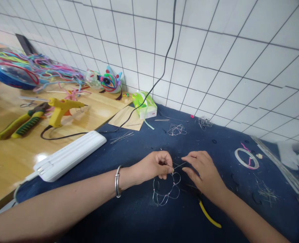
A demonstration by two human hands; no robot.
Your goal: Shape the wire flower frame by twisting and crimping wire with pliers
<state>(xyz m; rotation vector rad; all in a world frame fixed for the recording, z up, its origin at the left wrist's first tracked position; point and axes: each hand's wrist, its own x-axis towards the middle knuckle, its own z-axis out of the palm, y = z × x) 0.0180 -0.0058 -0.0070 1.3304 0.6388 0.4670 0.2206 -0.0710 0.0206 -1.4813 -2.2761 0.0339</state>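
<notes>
My left hand (160,165), with a silver bangle at the wrist, pinches a flower-shaped wire piece (166,195) between thumb and curled fingers. The piece has several thin silver loops with small pinkish spots along it, and it hangs below the fingers. From the pinch a straight wire end sticks out to the right. My right hand (202,173) is just beside it, thumb and forefinger apart around the tip of that wire end; no grip shows. Pliers with a yellow handle (210,215) lie partly hidden beneath my right hand.
Bent wire loops (177,129), a wire tangle (205,123) and a white ring (246,158) lie on the dark cloth. Left are a white power strip (70,155), a yellow glue gun (60,109) and green-yellow pliers (23,125). A tissue pack (144,104) stands near the tiled wall.
</notes>
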